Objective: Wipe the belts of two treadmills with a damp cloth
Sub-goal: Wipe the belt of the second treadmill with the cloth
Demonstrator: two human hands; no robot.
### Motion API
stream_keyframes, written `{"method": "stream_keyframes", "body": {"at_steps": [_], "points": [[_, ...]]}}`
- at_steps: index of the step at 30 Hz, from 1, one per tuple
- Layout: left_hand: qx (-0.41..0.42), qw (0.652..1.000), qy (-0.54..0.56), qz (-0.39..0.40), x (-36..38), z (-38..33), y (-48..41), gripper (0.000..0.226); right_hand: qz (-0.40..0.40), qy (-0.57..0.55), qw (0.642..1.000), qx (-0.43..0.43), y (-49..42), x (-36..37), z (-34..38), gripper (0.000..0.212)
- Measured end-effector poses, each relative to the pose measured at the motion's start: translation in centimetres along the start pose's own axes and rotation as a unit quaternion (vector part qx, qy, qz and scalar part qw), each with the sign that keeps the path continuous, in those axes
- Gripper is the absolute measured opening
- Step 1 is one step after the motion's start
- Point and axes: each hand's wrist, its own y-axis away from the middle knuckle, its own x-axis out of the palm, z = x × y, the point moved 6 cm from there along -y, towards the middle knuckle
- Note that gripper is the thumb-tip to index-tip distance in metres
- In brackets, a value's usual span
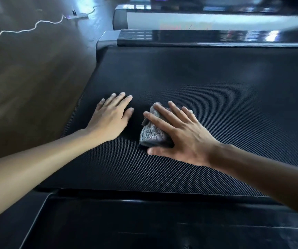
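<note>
At far left, a white cable (28, 30) runs in waves across the brown floor (28, 78) to a power strip (77, 16), well apart from the treadmill. The left hand (111, 117) rests palm-down on the belt (225, 105) near its left edge, fingers straight and close together, thumb slightly apart; it holds nothing. Just right of it, not touching, the grey cloth (151, 134) lies bunched on the belt. The right hand (182, 137) presses flat on the cloth, fingers (164, 112) straight and spread. The cloth sits under the palm and fingers and shows on the hand's left side, between index finger and thumb; its fringe also shows past the fingertips. The thumb lies on the belt along the cloth's near edge. A glossy black rail (144, 221) borders the belt's near side; a matching rail (198, 37) borders the far side. Beyond it stands a second treadmill (198, 19), blurred.
</note>
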Motion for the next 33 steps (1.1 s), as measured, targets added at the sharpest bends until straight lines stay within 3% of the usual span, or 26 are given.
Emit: {"method": "stream_keyframes", "body": {"at_steps": [3, 10, 17, 25, 33], "points": [[0.001, 1.0, 0.0, -0.003, 0.0, 0.0, 0.0, 0.052, 0.021, 0.013, 0.999, -0.041, 0.5, 0.3, -0.3, 0.078], [-0.002, 1.0, -0.007, 0.003, 0.1, -0.1, 0.1, 0.053, 0.051, 0.023, 0.998, -0.042, -1.3, 0.2, -1.0, 0.065], [-0.006, 1.0, -0.008, 0.003, 0.3, -0.1, 0.2, 0.054, 0.007, -0.022, 0.999, -0.036, -1.7, 0.1, -1.3, 0.054], [-0.013, 1.0, -0.009, -0.002, 0.2, -0.2, 0.3, 0.053, -0.043, -0.03, 0.998, -0.037, -1.8, 0.1, -1.5, 0.054], [-0.032, 0.997, 0.065, 0.004, -1.1, 0.1, -0.6, 0.049, -0.027, -0.079, 0.997, 0.01, -4.0, -0.3, -2.5, 0.056]]}}
